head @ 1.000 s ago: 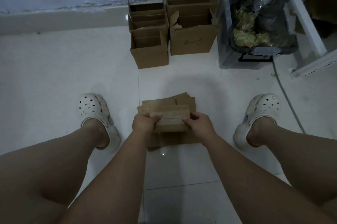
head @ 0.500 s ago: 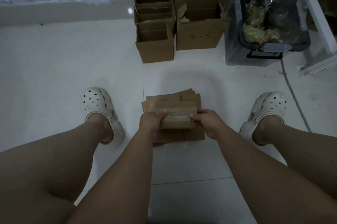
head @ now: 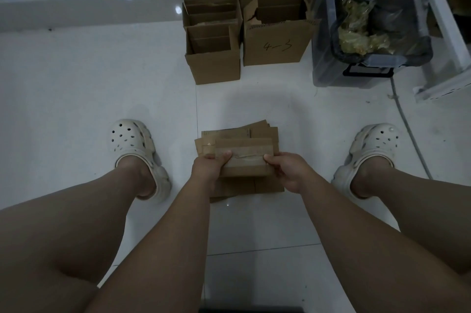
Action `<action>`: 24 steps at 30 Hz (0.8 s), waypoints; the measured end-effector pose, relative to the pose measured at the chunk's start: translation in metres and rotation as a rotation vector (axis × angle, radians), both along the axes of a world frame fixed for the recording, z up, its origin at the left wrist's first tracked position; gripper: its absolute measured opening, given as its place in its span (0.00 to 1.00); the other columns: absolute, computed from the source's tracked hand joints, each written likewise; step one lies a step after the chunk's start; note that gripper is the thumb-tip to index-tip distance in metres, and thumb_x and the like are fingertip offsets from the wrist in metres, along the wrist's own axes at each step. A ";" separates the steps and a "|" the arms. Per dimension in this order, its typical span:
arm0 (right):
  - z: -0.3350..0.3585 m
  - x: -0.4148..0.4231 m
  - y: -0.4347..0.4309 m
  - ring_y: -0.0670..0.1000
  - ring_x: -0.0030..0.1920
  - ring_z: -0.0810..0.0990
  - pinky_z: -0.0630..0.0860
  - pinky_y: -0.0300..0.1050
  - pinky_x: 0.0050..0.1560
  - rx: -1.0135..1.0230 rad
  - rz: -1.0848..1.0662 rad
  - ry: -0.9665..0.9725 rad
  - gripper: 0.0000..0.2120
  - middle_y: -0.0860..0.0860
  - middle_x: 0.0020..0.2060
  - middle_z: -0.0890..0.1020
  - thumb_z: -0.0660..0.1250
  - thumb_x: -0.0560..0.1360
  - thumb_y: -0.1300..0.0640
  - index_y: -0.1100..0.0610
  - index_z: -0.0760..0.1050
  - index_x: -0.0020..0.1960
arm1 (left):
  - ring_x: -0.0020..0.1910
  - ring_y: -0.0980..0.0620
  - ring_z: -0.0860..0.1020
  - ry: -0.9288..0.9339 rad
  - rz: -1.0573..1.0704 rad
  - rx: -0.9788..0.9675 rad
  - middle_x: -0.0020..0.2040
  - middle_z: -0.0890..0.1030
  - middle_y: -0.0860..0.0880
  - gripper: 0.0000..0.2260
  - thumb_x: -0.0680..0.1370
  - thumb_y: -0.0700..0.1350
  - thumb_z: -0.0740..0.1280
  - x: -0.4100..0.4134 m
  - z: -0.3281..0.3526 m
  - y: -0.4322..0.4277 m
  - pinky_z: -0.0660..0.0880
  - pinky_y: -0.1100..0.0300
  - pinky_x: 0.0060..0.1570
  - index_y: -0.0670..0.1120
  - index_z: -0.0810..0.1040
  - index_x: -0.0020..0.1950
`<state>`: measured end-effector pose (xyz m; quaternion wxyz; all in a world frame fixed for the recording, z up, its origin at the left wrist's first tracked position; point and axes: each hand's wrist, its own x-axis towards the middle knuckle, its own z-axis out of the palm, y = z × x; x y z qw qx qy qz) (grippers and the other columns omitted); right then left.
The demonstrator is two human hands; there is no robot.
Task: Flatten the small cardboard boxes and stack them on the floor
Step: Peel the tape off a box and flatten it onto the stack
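A small brown cardboard box with a strip of tape across its top face is held between both hands. My left hand grips its left end, thumb on top. My right hand grips its right end, thumb on the tape. Under it, a stack of flattened boxes lies on the white tile floor between my feet. Several open small boxes stand in a row near the far wall.
A larger open box marked "4-3" stands right of the small boxes. A clear plastic bin lined with a black bag of waste sits further right, with a white frame beside it. A cable runs along the floor.
The camera has tipped slightly downward, so the boxes by the wall sit higher in the frame. Both hands keep hold of the taped box over the stack, hardly moved.
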<state>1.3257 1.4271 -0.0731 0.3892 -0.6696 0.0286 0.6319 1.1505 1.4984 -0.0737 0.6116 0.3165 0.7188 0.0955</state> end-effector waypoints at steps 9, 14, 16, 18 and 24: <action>0.004 0.008 0.001 0.51 0.46 0.80 0.76 0.40 0.50 -0.021 0.061 -0.013 0.08 0.57 0.46 0.82 0.70 0.73 0.66 0.67 0.77 0.51 | 0.61 0.41 0.73 -0.020 0.000 -0.004 0.60 0.76 0.43 0.26 0.70 0.54 0.73 -0.001 -0.002 -0.001 0.71 0.50 0.60 0.41 0.74 0.62; 0.006 0.013 0.005 0.56 0.52 0.80 0.78 0.46 0.53 -0.022 0.218 -0.137 0.16 0.60 0.53 0.81 0.72 0.73 0.63 0.70 0.76 0.57 | 0.62 0.40 0.72 -0.023 -0.029 0.008 0.62 0.75 0.42 0.27 0.72 0.56 0.72 -0.002 -0.005 -0.002 0.69 0.47 0.63 0.42 0.72 0.64; 0.003 0.013 0.004 0.59 0.56 0.80 0.75 0.52 0.62 -0.036 0.220 -0.151 0.16 0.61 0.55 0.81 0.72 0.72 0.62 0.69 0.76 0.56 | 0.62 0.41 0.72 -0.030 -0.029 0.008 0.62 0.74 0.43 0.27 0.72 0.56 0.72 -0.002 -0.006 -0.002 0.69 0.47 0.63 0.42 0.72 0.64; 0.002 0.012 0.002 0.60 0.56 0.79 0.74 0.54 0.63 -0.048 0.221 -0.158 0.14 0.62 0.54 0.81 0.73 0.72 0.61 0.68 0.77 0.54 | 0.62 0.42 0.72 -0.034 -0.029 0.005 0.62 0.74 0.44 0.27 0.72 0.56 0.71 -0.002 -0.007 -0.003 0.69 0.47 0.64 0.43 0.71 0.65; 0.000 0.009 0.000 0.54 0.51 0.79 0.75 0.47 0.56 -0.010 0.249 -0.220 0.20 0.59 0.55 0.81 0.73 0.73 0.56 0.67 0.76 0.60 | 0.61 0.43 0.72 -0.013 -0.034 0.019 0.62 0.73 0.45 0.27 0.73 0.56 0.71 -0.002 -0.007 -0.002 0.69 0.47 0.65 0.43 0.70 0.65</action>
